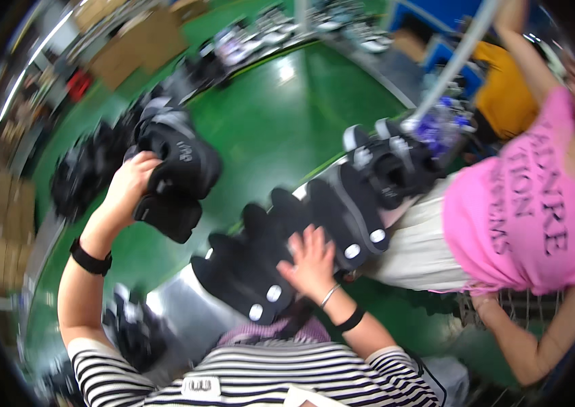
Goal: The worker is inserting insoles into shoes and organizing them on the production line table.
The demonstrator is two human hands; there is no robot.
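Observation:
My left hand (132,182) is raised over the belt's far left side, its fingers closed on a pair of black shoes (189,163). Fingertips are partly hidden behind the shoes. My right hand (313,261) has its fingers spread, over a row of black insoles (233,275) with round white dots at their near ends. Whether the palm presses on them, I cannot tell. More insoles (343,207) lie just right of that hand. Beyond them stands another pair of black shoes (390,166) with grey straps.
The green belt (267,115) curves around in front, with dark shoes (87,166) along its left and lighter shoes (253,41) at the far side. A co-worker in a pink shirt (525,210) is close on my right. A metal post (457,61) rises near blue bins.

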